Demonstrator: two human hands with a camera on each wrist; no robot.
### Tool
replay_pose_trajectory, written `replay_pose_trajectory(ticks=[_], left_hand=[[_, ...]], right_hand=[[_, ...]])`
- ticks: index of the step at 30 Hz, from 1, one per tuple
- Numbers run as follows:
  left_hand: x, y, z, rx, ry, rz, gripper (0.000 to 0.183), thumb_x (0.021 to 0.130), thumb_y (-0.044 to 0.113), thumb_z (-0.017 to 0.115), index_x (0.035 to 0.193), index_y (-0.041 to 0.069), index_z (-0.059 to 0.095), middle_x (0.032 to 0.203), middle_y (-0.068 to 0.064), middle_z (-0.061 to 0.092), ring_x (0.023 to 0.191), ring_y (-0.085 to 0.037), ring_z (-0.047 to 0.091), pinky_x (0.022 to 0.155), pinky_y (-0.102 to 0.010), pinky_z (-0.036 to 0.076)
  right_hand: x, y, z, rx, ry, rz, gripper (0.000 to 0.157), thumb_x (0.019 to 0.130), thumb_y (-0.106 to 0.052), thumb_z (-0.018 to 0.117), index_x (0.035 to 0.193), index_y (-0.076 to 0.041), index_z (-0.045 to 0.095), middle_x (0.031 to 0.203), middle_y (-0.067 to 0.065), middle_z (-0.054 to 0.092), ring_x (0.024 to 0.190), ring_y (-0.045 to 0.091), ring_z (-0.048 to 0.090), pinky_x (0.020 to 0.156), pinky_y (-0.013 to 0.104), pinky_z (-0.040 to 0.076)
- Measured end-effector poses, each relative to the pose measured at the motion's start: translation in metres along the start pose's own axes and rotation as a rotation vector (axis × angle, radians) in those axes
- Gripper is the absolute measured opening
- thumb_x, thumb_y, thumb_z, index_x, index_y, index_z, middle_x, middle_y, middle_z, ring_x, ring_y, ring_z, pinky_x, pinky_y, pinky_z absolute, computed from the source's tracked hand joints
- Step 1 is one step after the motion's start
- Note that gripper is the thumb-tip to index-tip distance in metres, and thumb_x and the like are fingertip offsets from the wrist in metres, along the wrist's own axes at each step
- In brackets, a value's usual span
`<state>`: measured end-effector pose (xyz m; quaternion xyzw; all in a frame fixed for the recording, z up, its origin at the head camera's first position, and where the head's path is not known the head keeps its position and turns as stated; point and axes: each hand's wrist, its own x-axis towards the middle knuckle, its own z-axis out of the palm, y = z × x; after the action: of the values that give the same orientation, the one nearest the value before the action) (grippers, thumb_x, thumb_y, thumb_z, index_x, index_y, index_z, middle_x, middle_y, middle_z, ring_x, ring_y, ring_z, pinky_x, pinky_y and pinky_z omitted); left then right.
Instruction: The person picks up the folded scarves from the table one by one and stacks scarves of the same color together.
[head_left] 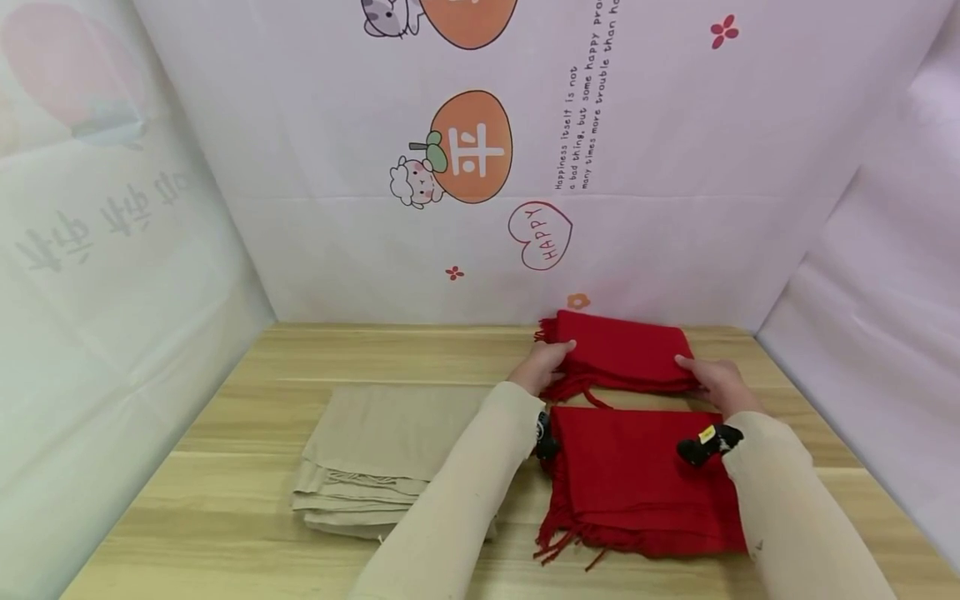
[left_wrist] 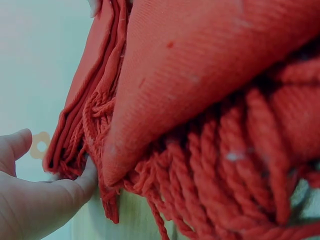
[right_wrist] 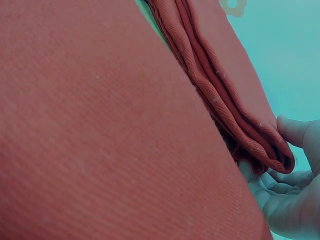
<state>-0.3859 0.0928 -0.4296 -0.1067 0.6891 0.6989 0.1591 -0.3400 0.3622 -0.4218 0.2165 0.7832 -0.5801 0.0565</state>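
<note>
A folded red scarf (head_left: pixel 622 346) with fringe lies towards the back of the wooden table. My left hand (head_left: pixel 542 367) is at its left, fringed end. In the left wrist view the left thumb (left_wrist: pixel 20 142) stands apart from the cloth, while a straight finger touches the fringe from below. At the other end my right hand (head_left: pixel 722 382) pinches the folded edge, thumb on top and fingers underneath. Nearer to me lies a second folded red scarf (head_left: pixel 637 458), under my wrists, its fringe on the left side.
A stack of folded beige cloth (head_left: pixel 397 425) lies to the left, partly behind my left sleeve. A printed white sheet (head_left: pixel 337 208) stands as a wall along the table's back edge, with white sheets on both sides too.
</note>
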Motion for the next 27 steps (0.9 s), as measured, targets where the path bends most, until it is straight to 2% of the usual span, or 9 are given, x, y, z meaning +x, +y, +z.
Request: replay_pose_trajectory(ticks=[5, 10, 11, 13, 18, 22, 27], left_hand=[[0.006, -0.002, 0.003, -0.016, 0.013, 0.014, 0.068, 0.095, 0.028, 0.065, 0.147, 0.000, 0.032, 0.136, -0.011, 0.047, 0.119, -0.023, 0.052, 0.094, -0.037, 0.048], [0.011, -0.002, 0.009, -0.021, 0.039, 0.028, 0.060, 0.095, 0.025, 0.065, 0.141, -0.004, 0.040, 0.126, -0.011, 0.053, 0.115, -0.023, 0.054, 0.094, -0.036, 0.048], [0.012, -0.002, 0.010, -0.026, 0.044, 0.025, 0.059, 0.095, 0.024, 0.065, 0.140, -0.005, 0.041, 0.126, -0.012, 0.053, 0.115, -0.023, 0.054, 0.095, -0.036, 0.048], [0.016, -0.002, 0.012, -0.028, 0.050, 0.008, 0.059, 0.095, 0.023, 0.065, 0.140, -0.005, 0.040, 0.128, -0.012, 0.052, 0.118, -0.024, 0.052, 0.096, -0.037, 0.047], [0.023, -0.005, 0.014, -0.033, 0.064, -0.019, 0.066, 0.094, 0.023, 0.066, 0.144, -0.005, 0.034, 0.137, -0.014, 0.046, 0.122, -0.026, 0.048, 0.098, -0.039, 0.045], [0.023, -0.006, 0.014, -0.025, 0.076, -0.013, 0.066, 0.094, 0.022, 0.067, 0.144, -0.005, 0.033, 0.136, -0.015, 0.046, 0.121, -0.027, 0.048, 0.098, -0.039, 0.045], [0.022, -0.005, 0.013, -0.039, 0.047, -0.014, 0.068, 0.096, 0.024, 0.064, 0.147, -0.004, 0.030, 0.143, -0.015, 0.041, 0.127, -0.028, 0.044, 0.100, -0.042, 0.043]], right_hand=[[0.000, 0.000, 0.000, 0.023, -0.005, 0.001, 0.063, 0.095, -0.031, 0.060, 0.131, 0.015, 0.036, 0.095, 0.004, 0.053, 0.068, 0.003, 0.057, 0.073, 0.026, 0.055], [0.001, -0.002, 0.002, 0.057, 0.004, 0.020, 0.077, 0.096, -0.028, 0.058, 0.144, 0.017, 0.017, 0.119, 0.015, 0.044, 0.080, 0.007, 0.054, 0.077, 0.030, 0.056], [0.002, -0.002, 0.003, 0.071, 0.004, 0.025, 0.079, 0.096, -0.027, 0.058, 0.145, 0.017, 0.014, 0.122, 0.017, 0.042, 0.080, 0.007, 0.054, 0.077, 0.030, 0.056], [0.002, -0.002, 0.005, 0.095, 0.014, 0.036, 0.081, 0.096, -0.025, 0.058, 0.146, 0.016, 0.009, 0.127, 0.018, 0.038, 0.089, 0.013, 0.054, 0.077, 0.032, 0.056], [0.002, -0.003, 0.007, 0.097, 0.018, 0.048, 0.081, 0.096, -0.025, 0.058, 0.146, 0.016, 0.010, 0.129, 0.019, 0.036, 0.098, 0.019, 0.052, 0.079, 0.033, 0.056], [0.001, -0.003, 0.008, 0.094, 0.005, 0.053, 0.077, 0.097, -0.026, 0.058, 0.145, 0.017, 0.015, 0.126, 0.019, 0.038, 0.077, 0.008, 0.056, 0.079, 0.031, 0.055], [0.003, -0.002, 0.009, 0.141, 0.015, 0.064, 0.076, 0.097, -0.024, 0.057, 0.146, 0.015, 0.013, 0.127, 0.019, 0.037, 0.081, 0.012, 0.054, 0.079, 0.034, 0.056]])
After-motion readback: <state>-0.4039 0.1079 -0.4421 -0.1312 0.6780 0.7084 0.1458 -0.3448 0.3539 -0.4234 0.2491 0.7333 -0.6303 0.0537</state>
